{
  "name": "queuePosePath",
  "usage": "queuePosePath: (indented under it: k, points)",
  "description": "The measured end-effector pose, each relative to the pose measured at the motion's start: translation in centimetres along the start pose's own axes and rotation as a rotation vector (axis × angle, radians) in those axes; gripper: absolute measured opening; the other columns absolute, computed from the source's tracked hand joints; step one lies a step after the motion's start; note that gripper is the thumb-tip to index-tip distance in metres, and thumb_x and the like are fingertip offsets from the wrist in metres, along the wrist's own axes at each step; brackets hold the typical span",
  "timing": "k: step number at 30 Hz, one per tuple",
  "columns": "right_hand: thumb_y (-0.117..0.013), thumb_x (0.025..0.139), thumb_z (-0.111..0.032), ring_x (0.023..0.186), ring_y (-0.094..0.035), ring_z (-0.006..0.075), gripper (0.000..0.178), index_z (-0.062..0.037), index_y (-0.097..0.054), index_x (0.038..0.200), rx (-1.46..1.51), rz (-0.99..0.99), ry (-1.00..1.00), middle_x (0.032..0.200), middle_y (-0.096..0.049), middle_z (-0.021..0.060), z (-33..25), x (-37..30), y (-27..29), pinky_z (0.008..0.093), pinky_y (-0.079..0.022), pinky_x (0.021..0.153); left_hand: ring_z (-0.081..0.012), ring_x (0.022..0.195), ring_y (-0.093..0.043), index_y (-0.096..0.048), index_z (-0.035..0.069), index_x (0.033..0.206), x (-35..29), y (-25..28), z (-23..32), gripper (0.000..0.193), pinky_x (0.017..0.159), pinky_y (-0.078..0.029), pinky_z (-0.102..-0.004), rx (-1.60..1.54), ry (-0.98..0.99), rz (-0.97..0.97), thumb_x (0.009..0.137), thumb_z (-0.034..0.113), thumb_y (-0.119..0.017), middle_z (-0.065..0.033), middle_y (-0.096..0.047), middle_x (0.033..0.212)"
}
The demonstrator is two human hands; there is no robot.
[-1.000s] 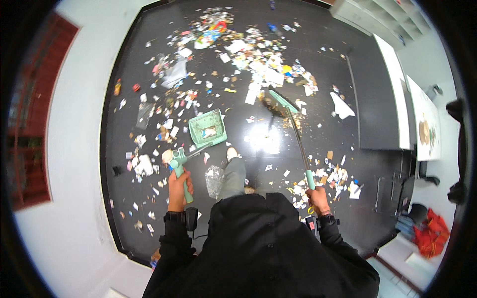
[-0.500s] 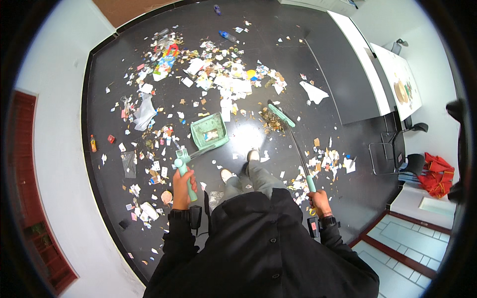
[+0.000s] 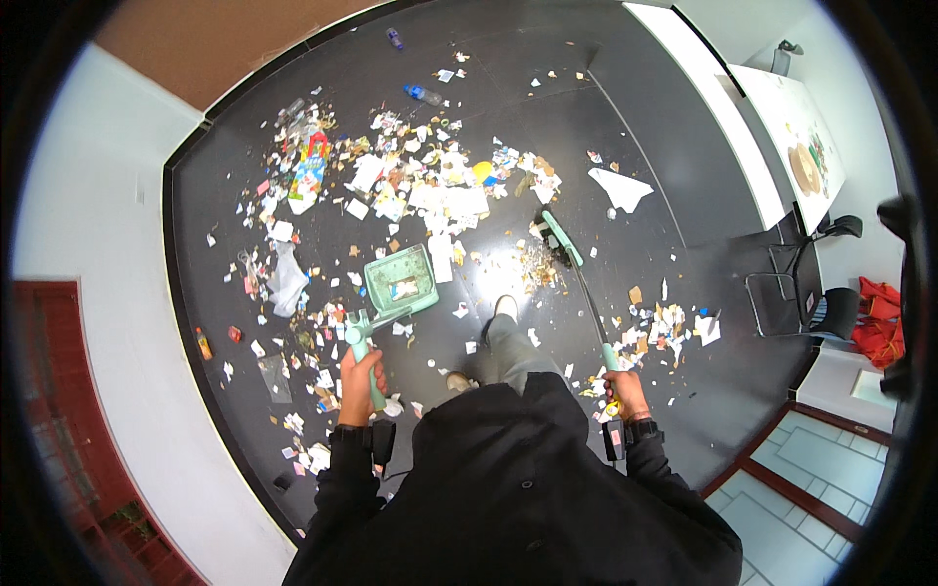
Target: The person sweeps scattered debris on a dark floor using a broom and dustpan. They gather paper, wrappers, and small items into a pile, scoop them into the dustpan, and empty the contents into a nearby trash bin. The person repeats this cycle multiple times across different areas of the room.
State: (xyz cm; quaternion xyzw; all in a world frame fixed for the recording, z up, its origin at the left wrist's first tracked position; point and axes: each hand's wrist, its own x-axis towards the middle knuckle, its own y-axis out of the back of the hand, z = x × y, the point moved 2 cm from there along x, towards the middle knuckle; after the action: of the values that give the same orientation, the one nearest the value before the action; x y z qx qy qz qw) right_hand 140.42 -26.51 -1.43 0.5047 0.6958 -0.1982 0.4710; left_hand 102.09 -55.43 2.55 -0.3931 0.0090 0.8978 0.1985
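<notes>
My left hand is closed round the pale green upright handle of a dustpan. The pan lies on the dark floor ahead of my feet, with some litter inside it. My right hand grips the light green end of a broom, whose long dark shaft slants up and left. Its green-backed brush is down on the floor, to the right of the pan and apart from it. Brown and yellowish crumbs lie scattered beside the bristles, between brush and pan.
Paper scraps and wrappers cover much of the floor ahead. A crumpled plastic bag lies left of the pan. Bottles lie farther off. A white-topped table and dark chair stand right; a white wall bounds the left.
One foot has stepped forward and the view has turned slightly. The brown clump by the brush has spread into looser crumbs. Both hands keep their grips.
</notes>
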Motion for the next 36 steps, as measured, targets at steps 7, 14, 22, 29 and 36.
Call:
queuePosePath:
  k: [7,14,22,29,36]
  points:
    - [-0.056,0.076,-0.008,0.039,-0.043,0.0133,0.016,-0.0009,-0.051,0.062,0.029,-0.005,-0.021,0.052,-0.048,0.0051,-9.4,7.5,0.0,0.0287,-0.033,0.035,-0.0105,0.038,-0.038,-0.047,0.012,0.089,6.2,-8.1,8.2,0.009,0.034,-0.029,-0.0246,0.087,-0.021,0.087,0.084,0.013,-0.054,-0.0003,-0.042,0.057]
    - [-0.055,0.075,-0.009,0.039,-0.043,0.0137,0.017,-0.0020,-0.051,0.061,0.038,-0.028,-0.033,0.051,-0.048,0.0047,-16.7,12.2,-1.2,0.0275,-0.032,0.035,-0.0103,0.037,-0.037,-0.045,0.013,0.087,11.2,-13.5,13.6,0.013,0.033,-0.029,-0.0249,0.093,-0.024,0.064,0.091,0.023,-0.053,-0.0001,-0.040,0.054]
    - [-0.057,0.079,-0.011,0.043,-0.046,0.0134,0.015,-0.0007,-0.053,0.068,0.097,0.073,-0.049,0.056,-0.050,0.0048,-24.2,13.5,-4.0,0.0277,-0.033,0.037,-0.0118,0.037,-0.036,-0.044,0.014,0.085,21.3,-18.9,18.5,0.032,0.034,-0.031,-0.0276,0.099,0.018,0.001,0.094,0.044,-0.048,-0.0004,-0.038,0.052]
    - [-0.058,0.080,-0.011,0.042,-0.045,0.0132,0.016,0.0008,-0.053,0.071,0.199,0.155,-0.017,0.058,-0.050,0.0054,-29.9,14.5,-5.5,0.0285,-0.033,0.037,-0.0115,0.037,-0.038,-0.042,0.012,0.085,28.5,-22.9,23.7,0.030,0.034,-0.032,-0.0268,0.103,0.015,-0.141,0.095,0.040,-0.047,-0.0004,-0.038,0.053]
    - [-0.058,0.083,-0.015,0.040,-0.042,0.0135,0.020,-0.0023,-0.052,0.069,0.174,0.313,-0.047,0.055,-0.048,0.0042,-35.4,20.0,-2.5,0.0281,-0.033,0.036,-0.0112,0.037,-0.038,-0.043,0.013,0.086,32.3,-27.0,26.7,0.029,0.033,-0.032,-0.0262,0.119,0.097,-0.130,0.095,0.040,-0.047,-0.0002,-0.038,0.053]
